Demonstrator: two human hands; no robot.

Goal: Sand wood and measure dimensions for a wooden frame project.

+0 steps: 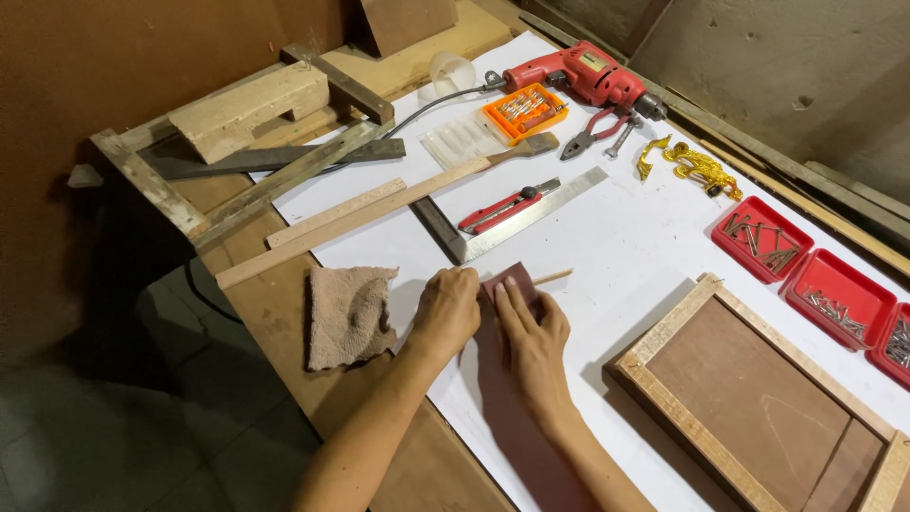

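My left hand (447, 309) and my right hand (534, 332) rest together on the white sheet (616, 246) over the workbench. Between them lies a small brown piece of sandpaper (510, 281). The fingers of my right hand lie flat on it, and my left hand, loosely curled, pinches its left edge. A thin wooden stick (553, 277) pokes out to the right from under the sandpaper. A brown cloth (348, 315) lies just left of my left hand.
A steel square (531, 216) and a red utility knife (504, 208) lie beyond the hands. Further back are a red drill (583, 74), an orange bit case (524, 109), pliers (595, 128) and wooden strips (351, 220). Red trays of screws (761, 237) and a wooden framed panel (749, 389) sit at right.
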